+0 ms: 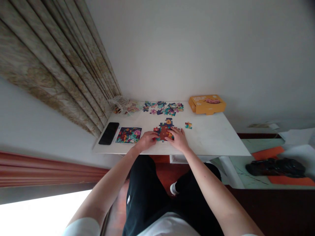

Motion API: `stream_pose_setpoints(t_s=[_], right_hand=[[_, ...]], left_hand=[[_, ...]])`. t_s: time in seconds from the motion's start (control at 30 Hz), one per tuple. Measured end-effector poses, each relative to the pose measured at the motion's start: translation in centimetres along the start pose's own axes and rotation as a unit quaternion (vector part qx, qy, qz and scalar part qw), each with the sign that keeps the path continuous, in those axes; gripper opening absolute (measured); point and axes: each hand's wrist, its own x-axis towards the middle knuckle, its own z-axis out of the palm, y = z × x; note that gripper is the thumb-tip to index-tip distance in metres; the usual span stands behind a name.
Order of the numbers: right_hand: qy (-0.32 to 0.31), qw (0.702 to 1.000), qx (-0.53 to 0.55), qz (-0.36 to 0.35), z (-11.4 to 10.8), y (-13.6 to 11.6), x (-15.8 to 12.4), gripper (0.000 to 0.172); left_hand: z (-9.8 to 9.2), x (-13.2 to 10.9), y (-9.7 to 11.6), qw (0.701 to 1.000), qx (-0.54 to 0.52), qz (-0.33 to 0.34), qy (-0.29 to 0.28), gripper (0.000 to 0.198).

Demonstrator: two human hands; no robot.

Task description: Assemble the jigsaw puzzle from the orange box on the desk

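One black phone [108, 133] at far left of white desk [206, 139], picture card [128, 135] beside it, left hand [147, 141] and spread right hand [177, 139] resting on part-built jigsaw puzzle [164, 130] at lower center, grip unclear, loose pieces [163, 108] along upper edge, yellow box [207, 105] upper right.

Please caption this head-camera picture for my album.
Left hand and right hand rest on a part-built jigsaw puzzle on a white table, loose pieces beyond.

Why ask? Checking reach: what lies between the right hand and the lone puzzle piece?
Nothing visible: the right hand and the lone puzzle piece share the white tabletop with no object between them.
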Motion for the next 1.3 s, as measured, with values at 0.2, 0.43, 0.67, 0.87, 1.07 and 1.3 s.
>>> stream_pose_setpoints(t_s=[0.2,0.43,0.67,0.87,1.07,1.3], right_hand=[[-0.005,1.000,-0.003,0.002,-0.1,-0.2,0.0,0.041],[-0.005,1.000,0.000,0.000,0.0,-0.1,0.0,0.042],[-0.001,1.000,-0.002,-0.003,-0.1,-0.2,-0.1,0.041],[-0.002,1.000,0.002,-0.003,-0.2,-0.4,-0.1,0.041],[-0.007,1.000,-0.001,-0.003,-0.4,-0.5,-0.1,0.042],[0.000,1.000,-0.009,-0.009,-0.3,-0.5,-0.2,0.042]], left_hand=[[0.2,-0.9,1.0,0.997,0.075,-0.011,-0.027,0.028],[0.3,-2.0,3.1,0.991,0.125,-0.033,-0.045,0.042],[0.4,-2.0,3.5,0.989,0.126,-0.028,-0.066,0.046],[0.5,-2.0,3.9,0.989,0.142,-0.033,-0.040,0.042],[0.3,-1.8,4.0,0.988,0.142,-0.029,-0.060,0.044],[0.4,-1.8,3.8,0.987,0.144,-0.029,-0.064,0.044]])
